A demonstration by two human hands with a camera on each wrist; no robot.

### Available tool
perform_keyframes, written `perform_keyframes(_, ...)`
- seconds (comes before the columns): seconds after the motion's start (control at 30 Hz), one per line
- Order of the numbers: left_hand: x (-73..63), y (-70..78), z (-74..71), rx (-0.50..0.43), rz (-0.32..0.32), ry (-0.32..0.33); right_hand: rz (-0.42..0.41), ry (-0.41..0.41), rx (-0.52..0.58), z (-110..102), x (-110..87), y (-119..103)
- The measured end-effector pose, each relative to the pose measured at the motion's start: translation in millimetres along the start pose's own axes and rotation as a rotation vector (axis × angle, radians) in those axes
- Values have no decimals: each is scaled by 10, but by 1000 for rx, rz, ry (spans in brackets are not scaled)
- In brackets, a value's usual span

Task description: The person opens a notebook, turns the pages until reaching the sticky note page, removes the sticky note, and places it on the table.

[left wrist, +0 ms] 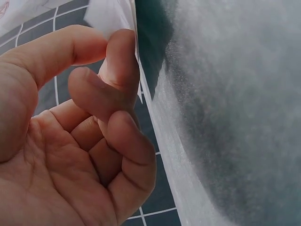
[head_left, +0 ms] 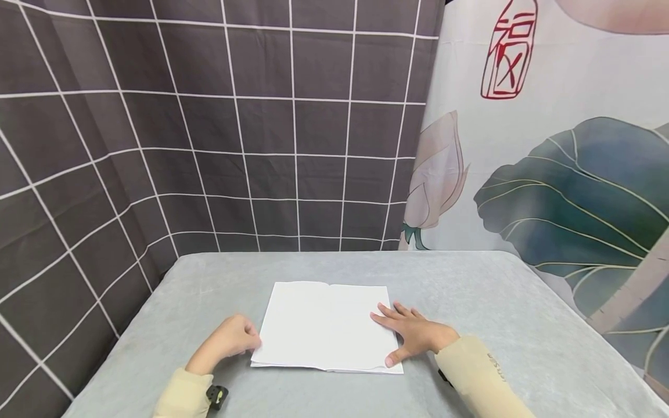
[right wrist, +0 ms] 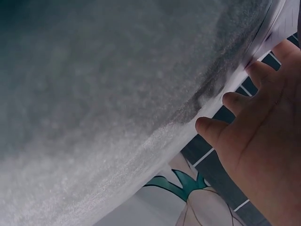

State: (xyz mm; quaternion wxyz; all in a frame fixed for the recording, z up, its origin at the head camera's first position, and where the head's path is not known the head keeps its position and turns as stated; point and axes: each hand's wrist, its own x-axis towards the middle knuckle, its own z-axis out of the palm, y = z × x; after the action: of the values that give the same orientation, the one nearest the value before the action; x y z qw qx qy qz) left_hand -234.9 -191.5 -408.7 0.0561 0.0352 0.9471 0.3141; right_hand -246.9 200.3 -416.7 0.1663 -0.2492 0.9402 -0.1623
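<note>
An open booklet with blank white pages [head_left: 324, 328] lies flat on the table in the head view. At its left edge my left hand [head_left: 235, 335] pinches the paper near the lower corner; in the left wrist view the thumb and index finger of the left hand [left wrist: 89, 108] meet at the page edge, with the other fingers curled. My right hand [head_left: 413, 334] rests spread on the booklet's right edge, thumb near the lower corner. The right wrist view shows the right hand [right wrist: 258, 113] with its fingers apart, fingertips partly hidden.
A grey cloth covers the table [head_left: 470, 290]. Behind it hangs a dark curtain with a white grid [head_left: 266, 128], and at the right a white curtain printed with a lotus flower and leaf [head_left: 575, 191]. A black wrist device [head_left: 217, 397] sits by the left sleeve.
</note>
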Motion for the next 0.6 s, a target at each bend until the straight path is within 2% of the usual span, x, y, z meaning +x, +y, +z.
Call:
perform_keyframes(0.17,-10,31,-14,9,-11,6,-1,7,-4,4,-4,0)
perform_keyframes(0.3,-9,81,-55,24,-10,36,4,7,-4,7,-2,0)
perform_keyframes(0.6,6,259,-171,92,41,107,7,9,0,9,-6,-11)
